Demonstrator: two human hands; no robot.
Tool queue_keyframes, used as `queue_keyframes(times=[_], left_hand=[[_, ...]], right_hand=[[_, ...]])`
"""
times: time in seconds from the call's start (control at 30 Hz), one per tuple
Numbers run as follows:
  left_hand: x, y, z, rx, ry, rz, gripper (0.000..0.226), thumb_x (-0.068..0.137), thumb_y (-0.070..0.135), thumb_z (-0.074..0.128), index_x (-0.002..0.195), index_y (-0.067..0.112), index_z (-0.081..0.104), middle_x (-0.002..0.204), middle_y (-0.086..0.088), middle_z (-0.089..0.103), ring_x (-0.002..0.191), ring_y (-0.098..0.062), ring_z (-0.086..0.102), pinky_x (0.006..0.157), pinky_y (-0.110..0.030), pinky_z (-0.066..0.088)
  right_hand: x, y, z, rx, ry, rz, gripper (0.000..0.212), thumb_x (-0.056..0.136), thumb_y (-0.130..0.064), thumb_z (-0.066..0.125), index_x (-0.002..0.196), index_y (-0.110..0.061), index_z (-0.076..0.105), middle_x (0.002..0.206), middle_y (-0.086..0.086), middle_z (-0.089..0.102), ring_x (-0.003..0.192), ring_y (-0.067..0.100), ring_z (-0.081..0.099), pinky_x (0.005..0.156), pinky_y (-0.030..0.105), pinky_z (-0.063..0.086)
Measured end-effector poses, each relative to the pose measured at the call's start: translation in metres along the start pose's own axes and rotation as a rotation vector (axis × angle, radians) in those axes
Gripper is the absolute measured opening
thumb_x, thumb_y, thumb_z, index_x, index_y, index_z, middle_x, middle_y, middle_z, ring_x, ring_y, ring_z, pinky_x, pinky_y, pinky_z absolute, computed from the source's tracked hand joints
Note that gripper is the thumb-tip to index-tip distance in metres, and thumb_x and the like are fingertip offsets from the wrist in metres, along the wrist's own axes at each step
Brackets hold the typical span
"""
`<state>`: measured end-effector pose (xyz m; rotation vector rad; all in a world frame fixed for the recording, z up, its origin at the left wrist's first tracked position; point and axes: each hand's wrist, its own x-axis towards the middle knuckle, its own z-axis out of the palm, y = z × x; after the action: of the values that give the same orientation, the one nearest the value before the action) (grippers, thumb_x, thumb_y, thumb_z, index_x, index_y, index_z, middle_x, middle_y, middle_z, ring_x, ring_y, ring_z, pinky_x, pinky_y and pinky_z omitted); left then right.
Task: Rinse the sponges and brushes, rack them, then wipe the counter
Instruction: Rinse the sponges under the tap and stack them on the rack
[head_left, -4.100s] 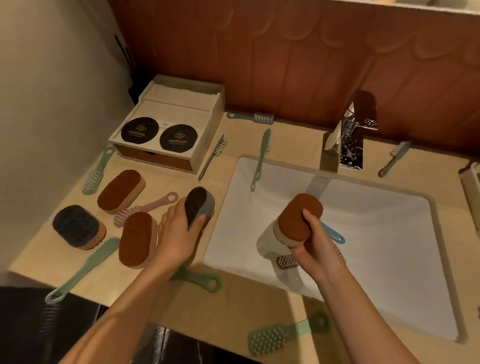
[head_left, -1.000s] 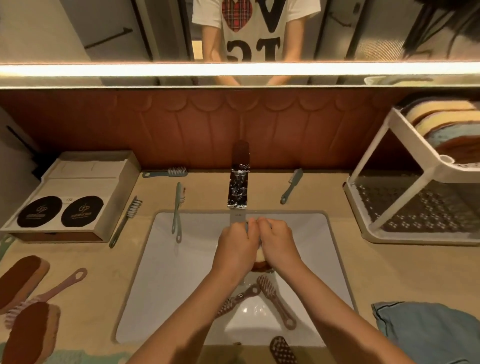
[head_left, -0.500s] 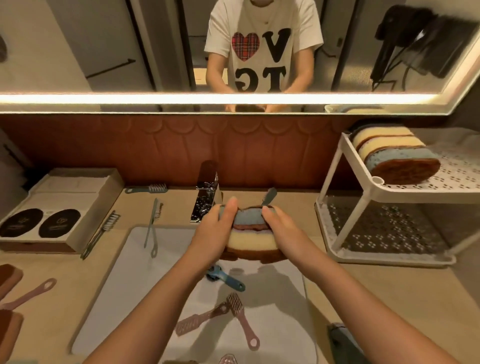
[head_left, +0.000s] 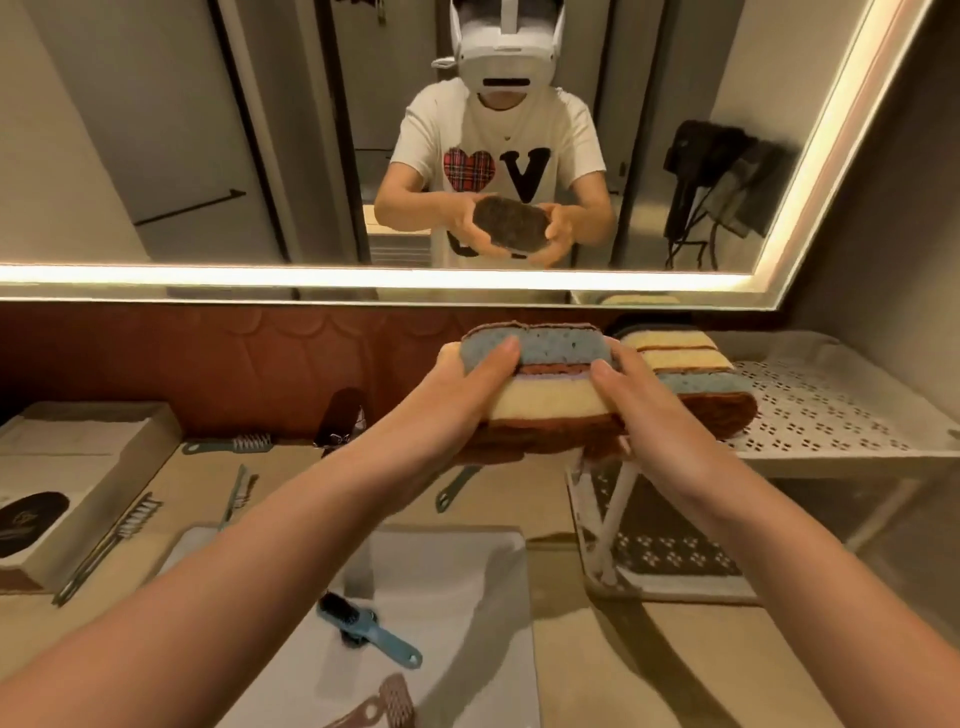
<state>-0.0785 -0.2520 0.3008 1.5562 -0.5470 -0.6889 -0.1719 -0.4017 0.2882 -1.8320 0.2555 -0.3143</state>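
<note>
Head view: left hand (head_left: 460, 410) and right hand (head_left: 644, 415) clamp stacked sponges (head_left: 550, 397), fingers curled round the ends; set them level on the rack shelf (head_left: 831, 415) beside the racked sponges (head_left: 685, 358).

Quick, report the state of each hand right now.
Left hand: holding the left end of the stack of two oval foam sponges, blue over cream, with brown scrub layers.
Right hand: holding the right end of the same stack.

large black V on white T-shirt (head_left: 571, 130), box label (head_left: 28, 522) unreadable
</note>
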Motion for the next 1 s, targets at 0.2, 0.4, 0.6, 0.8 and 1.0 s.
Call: queue_keyframes(times=[0.2, 0.4, 0.6, 0.8, 1.0], left_hand=[[0.043, 0.029, 0.052, 0.031, -0.110, 0.018, 0.048, 0.094, 0.050, 0.038, 0.134, 0.024, 0.035, 0.131, -0.008, 0.044, 0.112, -0.024, 0.055, 0.078, -0.036, 0.059], [0.090, 0.034, 0.102, 0.014, -0.150, -0.089, 0.062, 0.092, 0.054, 0.039, 0.142, 0.020, 0.021, 0.127, -0.010, 0.050, 0.110, -0.024, 0.056, 0.079, -0.037, 0.053], [0.123, 0.028, 0.139, 0.193, 0.077, 0.138, 0.060, 0.094, 0.055, 0.024, 0.141, 0.018, 0.026, 0.142, -0.009, 0.037, 0.125, -0.026, 0.040, 0.106, -0.042, 0.031], [0.144, -0.005, 0.153, 0.865, 0.043, 0.341, 0.053, 0.099, 0.039, 0.022, 0.145, 0.012, 0.024, 0.154, -0.009, 0.022, 0.143, -0.025, 0.015, 0.115, -0.037, 0.013], [0.154, -0.036, 0.154, 1.097, 0.061, 0.330, 0.072, 0.089, 0.063, 0.027, 0.149, 0.029, 0.006, 0.159, -0.002, -0.001, 0.145, -0.026, -0.010, 0.119, -0.044, 0.004]], right_hand=[[0.016, 0.001, -0.058, 0.015, 0.110, 0.026, 0.045, 0.092, -0.053, 0.034, 0.131, -0.032, 0.041, 0.117, 0.002, 0.055, 0.102, 0.017, 0.055, 0.080, 0.034, 0.048], [0.030, 0.013, -0.105, 0.165, 0.274, 0.075, 0.021, 0.096, -0.038, 0.039, 0.103, -0.027, 0.055, 0.101, 0.007, 0.062, 0.090, 0.019, 0.061, 0.079, 0.033, 0.050], [0.040, 0.038, -0.137, 0.195, 0.471, 0.038, 0.021, 0.097, -0.035, 0.037, 0.105, -0.023, 0.052, 0.099, 0.006, 0.059, 0.087, 0.016, 0.058, 0.071, 0.029, 0.048], [0.045, 0.073, -0.172, 0.482, 0.807, 0.180, 0.035, 0.095, -0.040, 0.039, 0.122, -0.022, 0.051, 0.115, 0.010, 0.058, 0.100, 0.023, 0.057, 0.074, 0.034, 0.051], [0.053, 0.088, -0.202, 0.348, 0.823, 0.338, 0.031, 0.094, -0.038, 0.039, 0.118, -0.021, 0.048, 0.102, 0.007, 0.055, 0.081, 0.017, 0.051, 0.063, 0.032, 0.045]])
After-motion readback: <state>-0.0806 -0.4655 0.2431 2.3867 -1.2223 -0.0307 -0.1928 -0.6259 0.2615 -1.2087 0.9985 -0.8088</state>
